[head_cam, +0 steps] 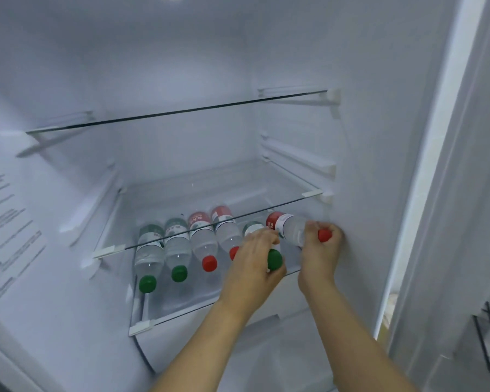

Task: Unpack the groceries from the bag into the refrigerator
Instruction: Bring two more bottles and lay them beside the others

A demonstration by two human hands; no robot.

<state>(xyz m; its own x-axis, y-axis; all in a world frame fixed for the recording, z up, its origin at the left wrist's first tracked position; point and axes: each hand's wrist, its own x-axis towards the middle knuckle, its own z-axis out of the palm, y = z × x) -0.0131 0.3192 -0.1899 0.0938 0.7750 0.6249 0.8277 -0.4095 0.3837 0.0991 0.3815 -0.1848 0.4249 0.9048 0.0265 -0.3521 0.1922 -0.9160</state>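
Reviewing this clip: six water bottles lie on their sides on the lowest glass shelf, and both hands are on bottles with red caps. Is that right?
Not quite. The head view shows the right hand gripping a red-capped bottle, but the left hand holds a green-capped bottle. Six bottles do lie on their sides on the lowest glass shelf.

Bottles (204, 241): clear, glossy plastic, paper-like labels. Caps smooth, matt plastic; red cap (324, 235) between the right hand's (320, 250) fingers, green cap (275, 259) just beside the left hand's (255, 267) fingertips. Shelves (181, 111): clear glass, glossy, with white plastic edge clips. Refrigerator walls (379, 137): smooth white plastic, semi-matt.
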